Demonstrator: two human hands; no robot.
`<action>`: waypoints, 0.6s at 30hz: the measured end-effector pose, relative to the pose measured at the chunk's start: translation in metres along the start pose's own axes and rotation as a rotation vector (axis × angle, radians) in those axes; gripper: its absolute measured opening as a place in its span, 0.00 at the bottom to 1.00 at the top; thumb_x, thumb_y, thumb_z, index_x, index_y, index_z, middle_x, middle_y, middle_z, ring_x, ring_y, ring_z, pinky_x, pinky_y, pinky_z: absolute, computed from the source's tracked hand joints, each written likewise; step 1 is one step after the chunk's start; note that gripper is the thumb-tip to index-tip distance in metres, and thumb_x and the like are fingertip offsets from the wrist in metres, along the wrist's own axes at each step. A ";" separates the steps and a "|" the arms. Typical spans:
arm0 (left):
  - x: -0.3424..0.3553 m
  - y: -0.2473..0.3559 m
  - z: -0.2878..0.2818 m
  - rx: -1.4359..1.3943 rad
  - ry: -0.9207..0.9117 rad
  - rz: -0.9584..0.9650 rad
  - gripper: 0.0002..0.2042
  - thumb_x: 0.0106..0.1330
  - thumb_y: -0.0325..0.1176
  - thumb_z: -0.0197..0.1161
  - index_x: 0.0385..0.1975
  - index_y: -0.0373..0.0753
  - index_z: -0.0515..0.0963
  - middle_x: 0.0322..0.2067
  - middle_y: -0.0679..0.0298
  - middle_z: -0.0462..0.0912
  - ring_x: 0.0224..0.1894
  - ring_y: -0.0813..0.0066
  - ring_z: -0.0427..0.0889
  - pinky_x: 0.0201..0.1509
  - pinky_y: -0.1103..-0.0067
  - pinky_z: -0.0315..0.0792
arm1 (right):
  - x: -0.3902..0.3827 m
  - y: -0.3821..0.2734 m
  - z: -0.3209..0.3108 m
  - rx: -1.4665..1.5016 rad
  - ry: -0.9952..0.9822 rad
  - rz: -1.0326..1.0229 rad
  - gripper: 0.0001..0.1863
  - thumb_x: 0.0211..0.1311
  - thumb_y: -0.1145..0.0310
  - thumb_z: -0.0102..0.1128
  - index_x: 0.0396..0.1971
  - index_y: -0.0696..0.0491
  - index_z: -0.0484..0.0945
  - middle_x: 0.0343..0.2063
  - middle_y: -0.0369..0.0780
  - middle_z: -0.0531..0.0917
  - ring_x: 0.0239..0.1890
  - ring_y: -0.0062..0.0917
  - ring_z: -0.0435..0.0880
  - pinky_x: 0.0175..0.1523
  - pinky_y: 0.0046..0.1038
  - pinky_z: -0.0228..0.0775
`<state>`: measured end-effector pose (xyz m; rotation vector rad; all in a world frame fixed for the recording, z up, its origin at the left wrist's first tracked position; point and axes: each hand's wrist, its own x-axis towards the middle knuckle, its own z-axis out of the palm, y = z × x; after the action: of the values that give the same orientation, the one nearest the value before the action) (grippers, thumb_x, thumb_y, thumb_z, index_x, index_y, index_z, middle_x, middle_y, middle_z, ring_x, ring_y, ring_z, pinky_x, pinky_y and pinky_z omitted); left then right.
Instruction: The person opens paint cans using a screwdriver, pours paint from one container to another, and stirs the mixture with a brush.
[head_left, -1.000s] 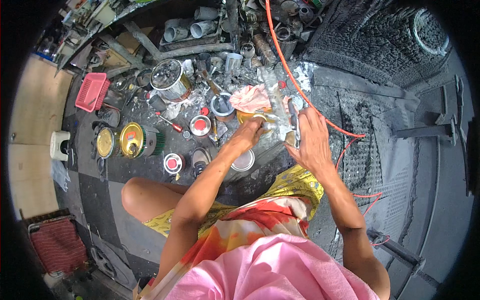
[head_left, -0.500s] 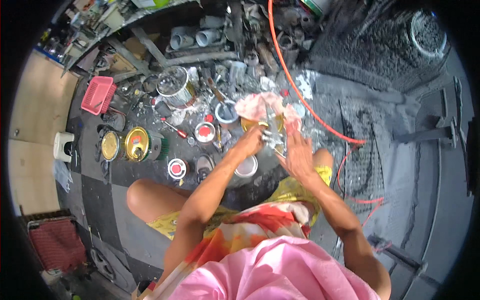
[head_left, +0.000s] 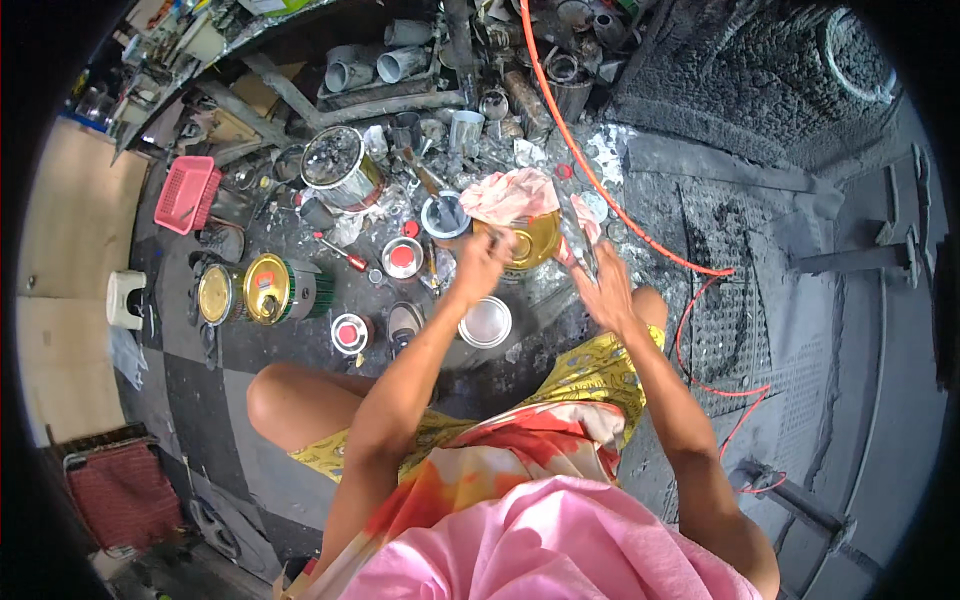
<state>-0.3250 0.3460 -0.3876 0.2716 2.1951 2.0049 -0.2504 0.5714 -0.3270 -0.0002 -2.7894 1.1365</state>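
I saw the left hand [head_left: 482, 262] curled over the near rim of a brass-coloured round tin [head_left: 530, 240] on the floor [head_left: 300, 350], apparently steadying it; whether the fingers actually pinched the rim I could not tell. The right hand [head_left: 604, 290] was closed around a long, paint-caked grey tool [head_left: 577, 235] whose far end lay over the tin. A pink rag [head_left: 510, 192] sat just behind the tin, touching it. A loose silver lid [head_left: 486, 322] lay nearer the person's knees, and a red hose [head_left: 600, 185] ran past on the right. I judged the tin was already open and the work inside it underway, far from finished.
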 end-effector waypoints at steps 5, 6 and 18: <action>0.023 0.021 -0.038 0.228 -0.030 0.014 0.07 0.72 0.30 0.62 0.41 0.33 0.81 0.27 0.64 0.84 0.29 0.80 0.81 0.35 0.78 0.77 | 0.070 0.000 0.006 -0.049 -0.147 0.132 0.34 0.58 0.52 0.63 0.59 0.60 0.73 0.57 0.57 0.76 0.59 0.49 0.77 0.62 0.45 0.67; 0.026 0.024 -0.040 0.236 -0.030 0.032 0.06 0.72 0.29 0.62 0.41 0.33 0.81 0.28 0.65 0.85 0.30 0.80 0.81 0.36 0.78 0.77 | 0.084 0.012 0.015 -0.048 -0.144 0.133 0.34 0.58 0.52 0.63 0.59 0.60 0.73 0.57 0.57 0.76 0.59 0.49 0.77 0.62 0.45 0.67; 0.020 0.038 -0.061 0.085 -0.013 -0.065 0.10 0.74 0.31 0.62 0.47 0.31 0.80 0.41 0.60 0.85 0.40 0.75 0.86 0.47 0.77 0.83 | 0.111 0.049 0.071 0.009 0.111 0.026 0.17 0.57 0.64 0.66 0.42 0.59 0.78 0.40 0.50 0.80 0.47 0.45 0.81 0.52 0.41 0.72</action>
<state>-0.3577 0.2951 -0.3436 0.2206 2.2542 1.8743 -0.3710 0.5623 -0.3978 -0.0964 -2.6947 1.1185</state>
